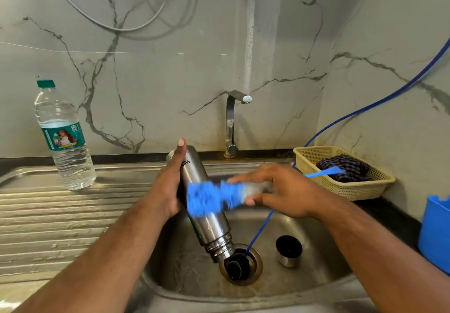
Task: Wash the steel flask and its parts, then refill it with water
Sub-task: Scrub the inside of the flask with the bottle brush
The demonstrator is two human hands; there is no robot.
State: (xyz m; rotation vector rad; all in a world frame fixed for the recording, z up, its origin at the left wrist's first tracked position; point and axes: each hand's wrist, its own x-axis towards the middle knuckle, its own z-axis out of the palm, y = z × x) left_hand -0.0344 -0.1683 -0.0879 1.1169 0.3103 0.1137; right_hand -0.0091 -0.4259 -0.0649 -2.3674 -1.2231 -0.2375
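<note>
Left hand (168,190) grips the cylindrical brushed-steel flask (210,227), mouth down over the steel sink (316,273) drain. Right hand (282,190) pinches the fluffy blue bristle brush (207,199) against the flask body. Suggest full-length strokes, rotating the flask, then doing the threads. Round steel cap (288,251) sits in the basin.

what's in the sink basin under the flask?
Under the mouth of the flask: the drain, with a dark round part in it and a blue tube running in. A steel cap stands open-side up beside it. The flask covers the drain's left rim.
</note>
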